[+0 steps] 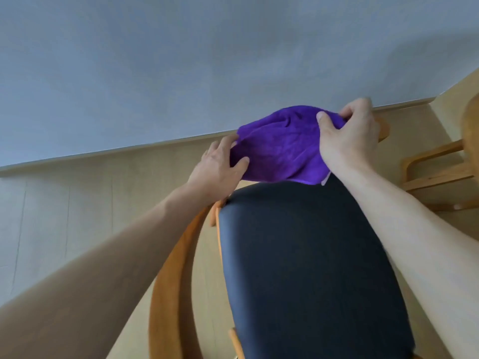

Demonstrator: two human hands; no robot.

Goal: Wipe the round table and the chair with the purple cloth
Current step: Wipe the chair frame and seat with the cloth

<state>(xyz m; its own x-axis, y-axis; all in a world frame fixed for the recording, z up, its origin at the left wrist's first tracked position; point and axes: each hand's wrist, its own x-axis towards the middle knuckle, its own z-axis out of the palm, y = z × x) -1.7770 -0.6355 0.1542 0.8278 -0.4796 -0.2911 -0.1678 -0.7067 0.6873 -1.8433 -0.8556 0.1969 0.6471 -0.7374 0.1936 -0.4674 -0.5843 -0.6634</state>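
Holding the cloth (281, 149) up over the far end of the chair (305, 268), the person appears to be refolding or spreading it between wiping passes. The left hand (220, 168) pinches the cloth's near-left edge between thumb and fingers; the right hand (347, 136) grips its upper-right corner, thumb on top and fingers curled behind. The cloth hangs bunched, its lower edge just above the dark seat. The round table is not clearly in view. Judged from this, the chair step is in hand; next the cloth should be gathered flat and pressed onto the seat or the wooden frame (171, 281).
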